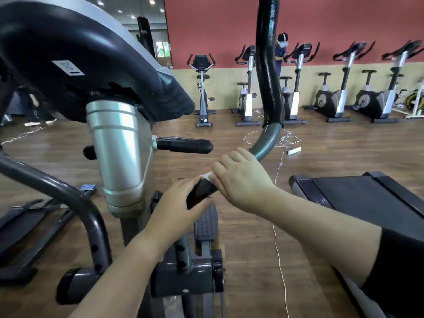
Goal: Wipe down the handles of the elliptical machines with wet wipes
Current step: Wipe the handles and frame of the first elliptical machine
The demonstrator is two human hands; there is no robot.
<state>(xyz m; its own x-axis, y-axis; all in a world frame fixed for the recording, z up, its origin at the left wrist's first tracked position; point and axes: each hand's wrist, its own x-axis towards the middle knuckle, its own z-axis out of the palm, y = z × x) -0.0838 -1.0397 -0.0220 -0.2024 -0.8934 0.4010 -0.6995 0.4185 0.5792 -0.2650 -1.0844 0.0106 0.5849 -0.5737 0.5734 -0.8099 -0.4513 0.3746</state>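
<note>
My left hand [181,200] grips a dark wet-wipe pack [200,193] in front of the elliptical's silver column [119,157]. My right hand [241,180] pinches a white wipe [207,176] at the pack's upper end. Just above the hands, a short black fixed handle [183,145] sticks out to the right of the column. The long moving handle [267,72] with black foam grip rises behind my right hand and curves down to a grey tube [267,143].
The console's underside [75,65] looms at upper left. A treadmill deck [367,196] lies to the right. White cables [281,249] trail on the wood floor. Exercise bikes [330,88] line the far wall, where a person [281,51] stands. Grey frame tube [75,203] at left.
</note>
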